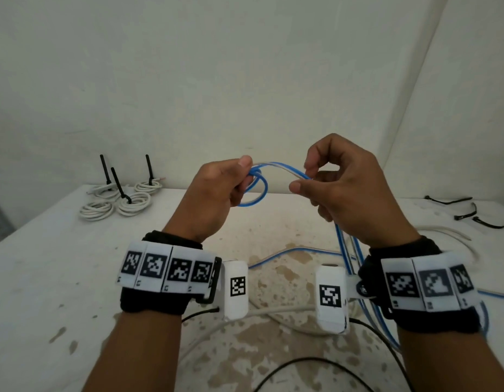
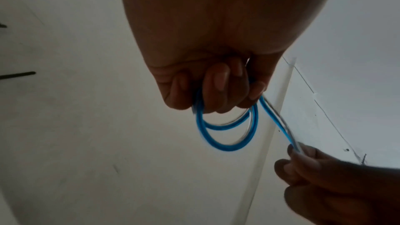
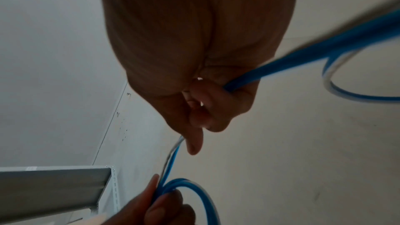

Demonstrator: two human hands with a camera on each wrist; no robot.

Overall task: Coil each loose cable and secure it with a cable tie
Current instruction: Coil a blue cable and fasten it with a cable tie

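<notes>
My left hand (image 1: 234, 179) is raised above the table and grips two small loops of a blue-and-white cable (image 1: 256, 193), which show as a hanging coil (image 2: 227, 131) in the left wrist view. From there the cable runs right to my right hand (image 1: 310, 176), which pinches the strand (image 3: 173, 153) between thumb and finger. The rest of the cable (image 1: 347, 250) drops from that hand to the table and trails off right. Several white cable coils (image 1: 115, 202), each bound with a black tie, lie at the back left.
Loose black cable ties (image 1: 466, 213) lie at the back right of the white table (image 1: 47, 264). A loose white cable (image 1: 273, 312) and a thin black wire (image 1: 301, 363) cross the stained table front. A wall corner stands close behind, with a metal shelf (image 3: 54, 189) nearby.
</notes>
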